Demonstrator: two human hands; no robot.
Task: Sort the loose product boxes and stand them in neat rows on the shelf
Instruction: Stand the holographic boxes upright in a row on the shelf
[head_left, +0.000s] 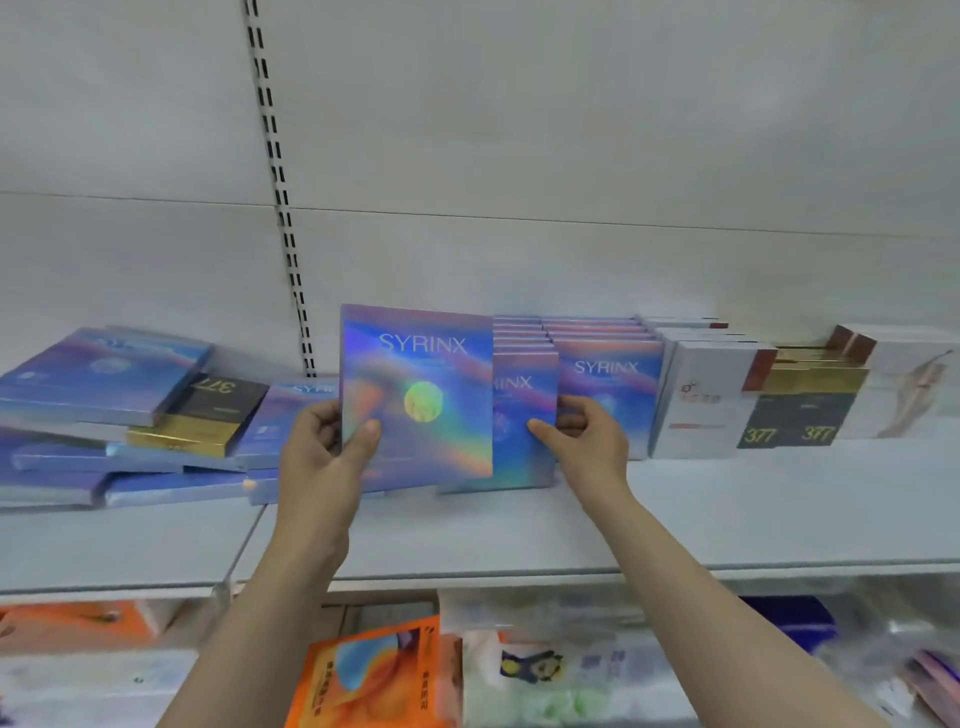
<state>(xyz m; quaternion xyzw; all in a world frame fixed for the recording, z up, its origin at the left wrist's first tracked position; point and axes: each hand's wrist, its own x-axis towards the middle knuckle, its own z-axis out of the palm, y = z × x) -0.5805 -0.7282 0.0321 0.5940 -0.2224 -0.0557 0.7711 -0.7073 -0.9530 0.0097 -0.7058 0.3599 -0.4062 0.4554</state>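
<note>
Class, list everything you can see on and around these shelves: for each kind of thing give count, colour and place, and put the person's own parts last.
Held SYRINX box: one, holographic blue-purple, upright in front of the rows.
Standing SYRINX rows: two rows, same colours, mid shelf; exact count unclear.
Loose SYRINX boxes: several, lying flat in a heap, left of shelf.
Loose 377 box: one, black and gold, flat on the heap.
White boxes: a row, white with red corner, right of the SYRINX rows.
Standing 377 boxes: two rows, black and gold, further right.
Shelf: white.
Lower-shelf goods: orange and pale packets, blurred.
Left hand: grips the held box.
Right hand: pinches the front standing box.
</note>
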